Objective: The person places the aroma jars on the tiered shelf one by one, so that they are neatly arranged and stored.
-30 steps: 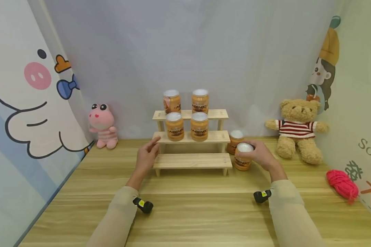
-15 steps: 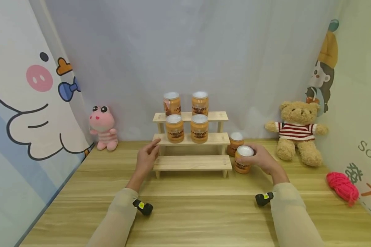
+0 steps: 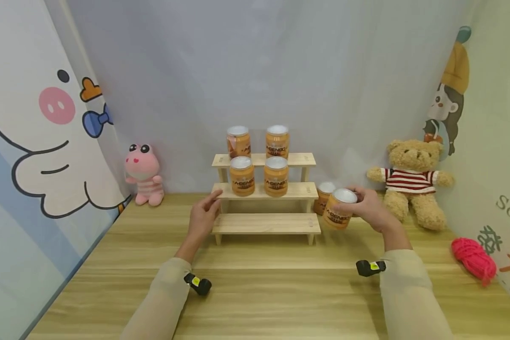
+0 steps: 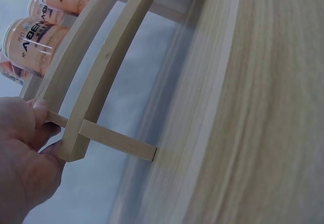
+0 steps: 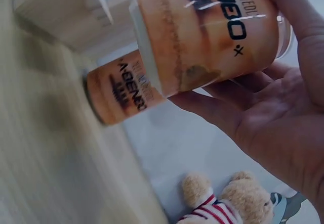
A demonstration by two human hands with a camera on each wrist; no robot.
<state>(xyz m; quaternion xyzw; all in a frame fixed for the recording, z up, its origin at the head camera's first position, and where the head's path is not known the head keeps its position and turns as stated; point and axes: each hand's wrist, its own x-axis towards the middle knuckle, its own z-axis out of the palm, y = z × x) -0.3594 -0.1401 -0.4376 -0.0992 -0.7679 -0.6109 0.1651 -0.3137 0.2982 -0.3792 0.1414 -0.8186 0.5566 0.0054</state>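
Observation:
My right hand (image 3: 371, 208) grips an orange can (image 3: 339, 210) with a white lid, thumb and fingers round its side. It tilts slightly, held off the table; its base shows in the right wrist view. Just behind it a second orange can (image 3: 323, 198) stands on the table by the stand's right end; in the right wrist view this other can (image 5: 121, 90) is partly covered. My left hand (image 3: 204, 215) holds the left end of the three-step wooden stand (image 3: 265, 222), fingers curled at its boards in the left wrist view. Several matching cans (image 3: 276, 177) stand on the upper two steps.
A pink plush toy (image 3: 143, 174) sits at the back left of the table (image 3: 255, 293). A teddy bear (image 3: 412, 182) in a striped shirt sits at the back right, with a pink yarn skein (image 3: 473, 259) nearer me. A grey curtain (image 3: 255, 71) hangs behind.
My right hand has lifted the can from the table and tilted it, shifting slightly right. My left hand stays at the stand's left end.

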